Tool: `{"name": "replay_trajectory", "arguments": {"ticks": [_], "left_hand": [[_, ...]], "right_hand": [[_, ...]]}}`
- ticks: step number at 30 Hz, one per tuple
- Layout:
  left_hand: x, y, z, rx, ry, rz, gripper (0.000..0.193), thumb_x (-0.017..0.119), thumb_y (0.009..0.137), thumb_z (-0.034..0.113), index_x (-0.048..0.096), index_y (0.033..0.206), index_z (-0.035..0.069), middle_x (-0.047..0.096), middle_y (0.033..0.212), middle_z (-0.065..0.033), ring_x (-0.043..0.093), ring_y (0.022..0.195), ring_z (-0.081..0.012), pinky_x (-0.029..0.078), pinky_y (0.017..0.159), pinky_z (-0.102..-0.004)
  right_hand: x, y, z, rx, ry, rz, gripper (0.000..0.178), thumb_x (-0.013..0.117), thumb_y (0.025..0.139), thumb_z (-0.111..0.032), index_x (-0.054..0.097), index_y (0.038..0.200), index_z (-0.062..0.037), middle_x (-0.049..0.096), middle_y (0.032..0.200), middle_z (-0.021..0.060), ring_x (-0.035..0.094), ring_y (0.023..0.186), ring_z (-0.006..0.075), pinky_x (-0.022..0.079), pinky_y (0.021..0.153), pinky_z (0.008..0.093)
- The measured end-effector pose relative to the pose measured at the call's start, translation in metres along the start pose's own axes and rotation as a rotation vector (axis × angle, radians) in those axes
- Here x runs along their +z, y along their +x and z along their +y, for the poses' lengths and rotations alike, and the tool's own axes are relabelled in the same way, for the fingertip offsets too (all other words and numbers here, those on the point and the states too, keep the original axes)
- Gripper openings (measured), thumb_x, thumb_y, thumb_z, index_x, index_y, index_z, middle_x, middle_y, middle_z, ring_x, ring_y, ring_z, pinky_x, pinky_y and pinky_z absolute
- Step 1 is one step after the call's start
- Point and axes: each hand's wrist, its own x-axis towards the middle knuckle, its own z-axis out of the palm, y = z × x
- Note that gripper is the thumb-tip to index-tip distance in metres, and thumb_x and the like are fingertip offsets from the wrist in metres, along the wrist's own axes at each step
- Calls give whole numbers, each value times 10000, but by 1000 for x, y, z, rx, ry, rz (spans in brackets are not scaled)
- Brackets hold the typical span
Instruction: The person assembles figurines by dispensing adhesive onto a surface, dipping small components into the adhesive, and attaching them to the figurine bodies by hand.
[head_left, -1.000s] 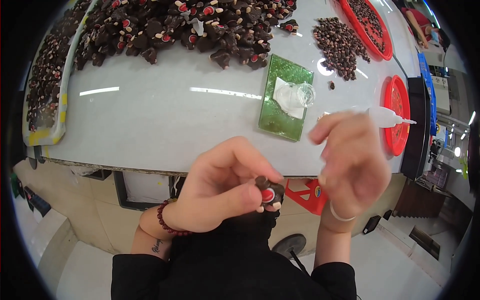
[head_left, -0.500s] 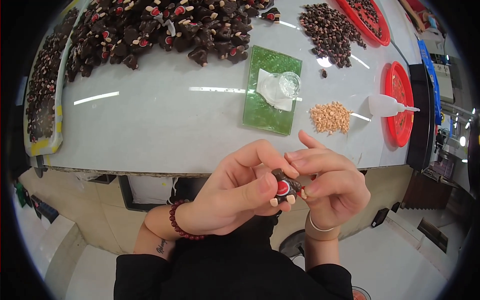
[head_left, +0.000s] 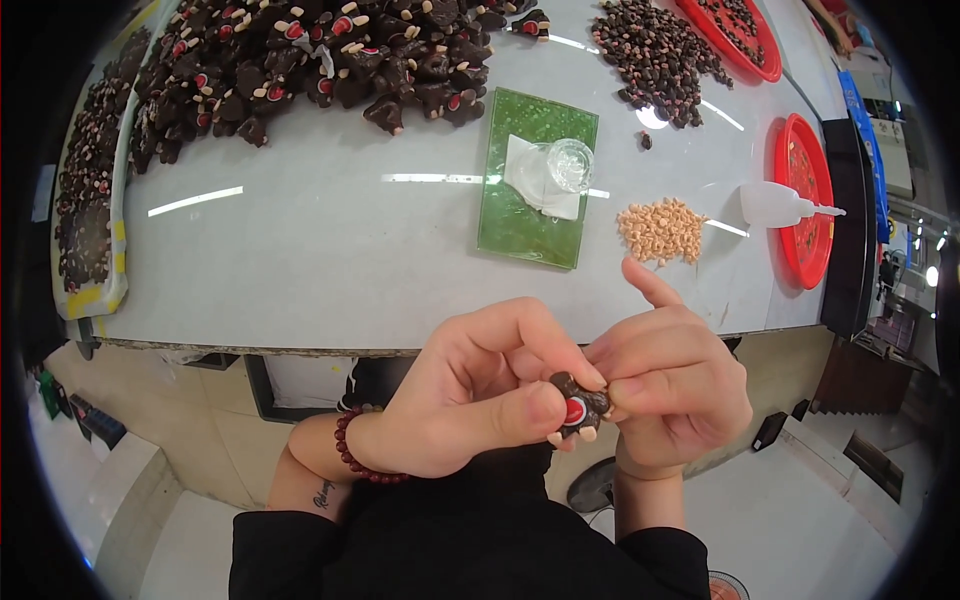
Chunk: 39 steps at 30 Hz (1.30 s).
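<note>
My left hand point(head_left: 460, 400) pinches a small dark-brown figurine point(head_left: 590, 405) between thumb and fingers, in front of the table edge. The figurine has a red oval with a pale rim on its front and beige feet at its lower end. At its right side, my right hand point(head_left: 685, 390) closes thumb and index finger on a small beige piece point(head_left: 611, 409), pressed against the figurine and mostly hidden. The little finger of that hand sticks up. Beyond it lies a pile of similar small beige pieces point(head_left: 660, 230).
A green board point(head_left: 530, 238) carries a folded white tissue and a small clear cup point(head_left: 569, 166). Many dark figurines point(head_left: 300, 70) are heaped at the back left, small dark parts point(head_left: 655, 60) at the back right. A white squeeze bottle point(head_left: 772, 205) lies by a red tray point(head_left: 800, 265).
Both hands and the figurine have come slightly down, toward me. My right thumb and index finger have closed tighter on the figurine's right side, covering more of the beige piece.
</note>
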Motion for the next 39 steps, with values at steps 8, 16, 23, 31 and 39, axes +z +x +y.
{"name": "replay_trajectory", "arguments": {"ticks": [8, 16, 23, 31, 39], "left_hand": [[-1, 0, 3, -7, 17, -35, 236, 530, 944, 184, 530, 1102, 8, 601, 960, -53, 550, 793, -46, 427, 663, -176], [-3, -1, 15, 72, 346, 95, 248, 547, 929, 254, 548, 1018, 22, 497, 816, -74, 416, 599, -99, 342, 536, -226], [-7, -5, 21, 153, 385, 60, 276, 514, 928, 120, 538, 1167, -16, 551, 1074, -28, 468, 783, -23, 398, 703, -193], [-6, -1, 15, 183, 900, 26, 217, 628, 840, 83, 592, 1047, 28, 478, 855, -31, 447, 640, -74, 386, 607, -207], [2, 3, 14, 242, 1142, -71, 127, 624, 827, 71, 594, 935, 10, 455, 800, -70, 452, 631, -141, 381, 541, -255]], "right_hand": [[-55, 58, 43, 45, -441, 31, 133, 650, 733, 47, 632, 864, 35, 635, 781, 94, 603, 673, 175, 482, 644, 259], [-49, 77, 74, 61, -789, -171, 150, 667, 775, -67, 635, 903, 4, 625, 798, 107, 625, 702, 204, 491, 622, 293], [-35, 73, 55, -42, -687, -148, 48, 612, 763, 1, 600, 810, 1, 594, 759, 75, 561, 609, 182, 443, 549, 290], [3, 13, 6, -24, 76, -186, 266, 672, 612, 56, 663, 842, -77, 489, 738, 15, 449, 605, 136, 350, 510, 242], [-2, 1, 6, 116, 263, -154, 215, 687, 626, 36, 640, 816, -53, 543, 742, 41, 484, 619, 152, 383, 522, 244]]}}
